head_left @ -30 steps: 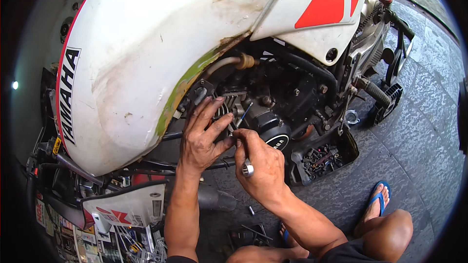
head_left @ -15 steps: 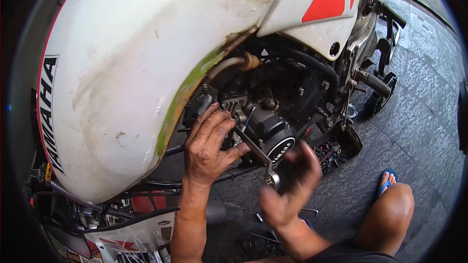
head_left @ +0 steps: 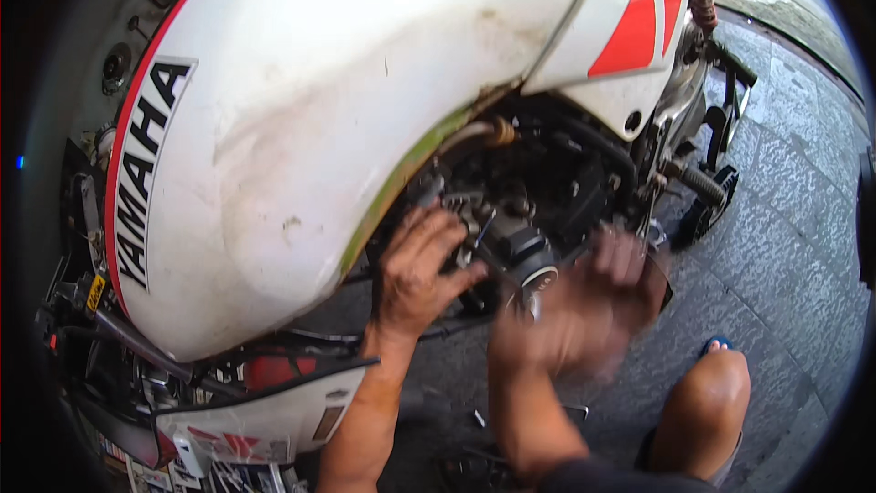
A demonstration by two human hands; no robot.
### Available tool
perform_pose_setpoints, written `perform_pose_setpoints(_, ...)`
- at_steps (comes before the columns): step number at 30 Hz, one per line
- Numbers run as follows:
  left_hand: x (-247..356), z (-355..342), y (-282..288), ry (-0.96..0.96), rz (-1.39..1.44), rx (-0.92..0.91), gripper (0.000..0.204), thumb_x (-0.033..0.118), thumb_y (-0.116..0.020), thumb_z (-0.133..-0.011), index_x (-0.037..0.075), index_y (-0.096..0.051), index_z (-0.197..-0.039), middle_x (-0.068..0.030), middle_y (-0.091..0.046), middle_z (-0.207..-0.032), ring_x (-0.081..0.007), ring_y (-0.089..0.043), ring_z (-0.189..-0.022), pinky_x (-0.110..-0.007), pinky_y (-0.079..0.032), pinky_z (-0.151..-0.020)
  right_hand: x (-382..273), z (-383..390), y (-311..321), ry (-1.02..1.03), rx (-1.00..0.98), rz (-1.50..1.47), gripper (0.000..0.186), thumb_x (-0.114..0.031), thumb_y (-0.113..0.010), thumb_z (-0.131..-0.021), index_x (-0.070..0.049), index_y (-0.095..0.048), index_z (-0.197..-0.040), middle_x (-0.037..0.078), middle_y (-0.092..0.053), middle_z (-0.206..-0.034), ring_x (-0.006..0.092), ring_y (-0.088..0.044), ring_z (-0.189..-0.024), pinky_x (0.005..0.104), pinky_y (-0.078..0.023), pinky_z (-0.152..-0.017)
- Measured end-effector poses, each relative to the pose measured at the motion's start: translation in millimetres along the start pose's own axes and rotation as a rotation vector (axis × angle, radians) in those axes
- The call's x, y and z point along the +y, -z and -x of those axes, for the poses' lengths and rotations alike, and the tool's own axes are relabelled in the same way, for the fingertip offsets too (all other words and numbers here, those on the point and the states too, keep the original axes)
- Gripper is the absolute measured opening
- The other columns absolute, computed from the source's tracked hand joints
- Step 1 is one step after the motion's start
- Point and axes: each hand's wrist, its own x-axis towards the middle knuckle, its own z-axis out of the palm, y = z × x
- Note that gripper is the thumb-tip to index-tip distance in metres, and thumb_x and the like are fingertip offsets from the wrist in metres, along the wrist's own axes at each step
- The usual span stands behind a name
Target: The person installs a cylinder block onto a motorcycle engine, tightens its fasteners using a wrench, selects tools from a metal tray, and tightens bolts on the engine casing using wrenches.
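Observation:
My left hand [head_left: 418,269] is at the side of a motorcycle engine [head_left: 525,242], fingers curled against the finned part and thumb pressed along a ring spanner. The spanner [head_left: 533,304] slants down to the right from that hand, its ring end partly lost in blur. My right hand [head_left: 584,306] is smeared by motion beside that ring end, over the round engine cover; whether it touches the spanner is unclear. Above both hands bulges the white fuel tank [head_left: 301,128], scuffed, with greenish wear along its lower edge.
A white and red side panel [head_left: 680,36] and a footpeg [head_left: 698,181] are to the right. A loose white fairing piece [head_left: 265,415] sits at lower left. My bent knee [head_left: 707,402] is at lower right, above dark floor tiles [head_left: 785,265]. Small tools lie below my hands.
My right hand has swept right and up across the engine cover, blurring. My left hand stays at the engine with the spanner. The whole view has shifted slightly, showing more wall at left.

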Motion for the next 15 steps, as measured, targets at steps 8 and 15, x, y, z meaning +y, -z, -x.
perform_pose_setpoints(8, 2, 5, 8, 0.04, 0.018, 0.031, 0.037, 0.011, -0.086, -0.056, 0.002, -0.068, -0.087, -0.0126, -0.067, -0.099, -0.0345, -0.061, -0.108, -0.042, -0.049, -0.094, -31, 21, 28, -0.026, 0.016, -0.155, 0.076, -0.063, -0.044, -0.09, 0.002, -0.041, -0.129, 0.012, -0.05, -0.104, 0.0197, -0.051, -0.092, 0.0456, -0.037, -0.099)
perform_pose_setpoints(15, 2, -9, -1, -0.001, 0.019, 0.1, 0.036, 0.008, -0.084, -0.056, 0.001, -0.067, -0.087, -0.0124, -0.067, -0.099, -0.0338, -0.061, -0.108, -0.04, -0.048, -0.095, 0, -3, -1, -0.138, -0.049, 0.203, 0.072, -0.064, -0.045, -0.091, 0.001, -0.044, -0.121, 0.013, -0.052, -0.1, 0.0183, -0.052, -0.087, 0.0429, -0.042, -0.091)
